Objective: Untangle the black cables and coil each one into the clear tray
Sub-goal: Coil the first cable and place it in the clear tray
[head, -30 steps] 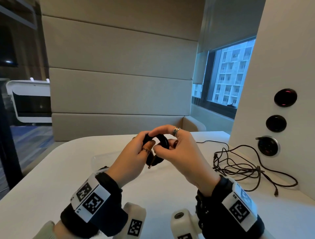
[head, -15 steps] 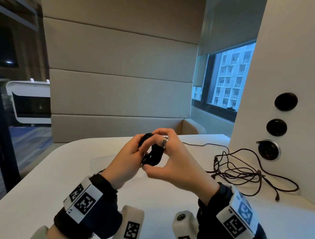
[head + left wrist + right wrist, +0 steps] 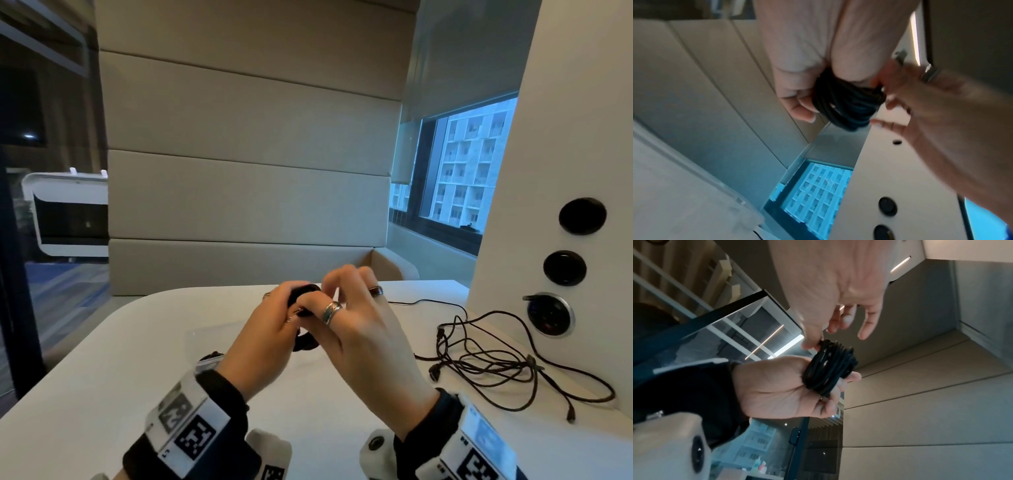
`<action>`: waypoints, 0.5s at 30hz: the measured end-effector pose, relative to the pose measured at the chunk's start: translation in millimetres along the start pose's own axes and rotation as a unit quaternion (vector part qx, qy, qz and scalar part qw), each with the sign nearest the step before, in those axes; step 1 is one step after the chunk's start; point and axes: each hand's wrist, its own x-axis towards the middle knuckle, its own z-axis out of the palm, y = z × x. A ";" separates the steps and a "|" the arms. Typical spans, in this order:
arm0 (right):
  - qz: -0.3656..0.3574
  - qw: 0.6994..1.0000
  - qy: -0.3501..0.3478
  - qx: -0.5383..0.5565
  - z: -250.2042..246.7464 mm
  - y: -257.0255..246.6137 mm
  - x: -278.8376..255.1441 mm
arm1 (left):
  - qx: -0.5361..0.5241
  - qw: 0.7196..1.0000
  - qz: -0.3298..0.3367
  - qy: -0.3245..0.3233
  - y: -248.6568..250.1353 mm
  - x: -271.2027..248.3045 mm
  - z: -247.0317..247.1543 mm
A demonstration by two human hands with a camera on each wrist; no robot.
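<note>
A black cable wound into a small coil [image 3: 306,343] is held above the table between both hands. My left hand [image 3: 286,317] grips the coil [image 3: 830,368] with its fingers curled through the loops. My right hand [image 3: 320,294] reaches over from the right and pinches the coil's top edge with thumb [image 3: 810,344] and forefinger, its other fingers spread. In the left wrist view the coil [image 3: 844,104] sits in the left palm. A loose tangle of black cables [image 3: 496,363] lies on the table to the right. The clear tray [image 3: 205,363] lies under my left wrist, mostly hidden.
A white table [image 3: 102,394] carries everything. At the right stands a white panel [image 3: 582,137] with round sockets [image 3: 549,315]; one cable runs into the lowest socket. A padded bench back [image 3: 246,205] closes the far side. A window [image 3: 462,171] is at the back right.
My right hand has swung from the coil's right side up over its top, toward the left hand. The left hand keeps its grip on the coil. The tangle has not moved.
</note>
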 end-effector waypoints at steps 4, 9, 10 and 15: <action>-0.135 0.990 -0.025 -0.042 -2.0 1.7 -3.2 | 0.089 0.995 0.044 -0.013 -0.8 -4.1 -2.1; -0.133 0.990 0.001 0.040 -5.1 1.1 -1.3 | 0.043 0.999 -0.006 -0.020 5.5 -2.4 -7.0; -0.099 0.992 0.016 0.077 -5.3 1.5 -1.2 | 0.029 0.999 -0.022 -0.009 6.7 -1.2 -7.2; 0.095 0.970 0.087 0.208 -1.9 10.8 -3.7 | 0.082 0.996 0.004 0.016 13.8 -0.7 -12.3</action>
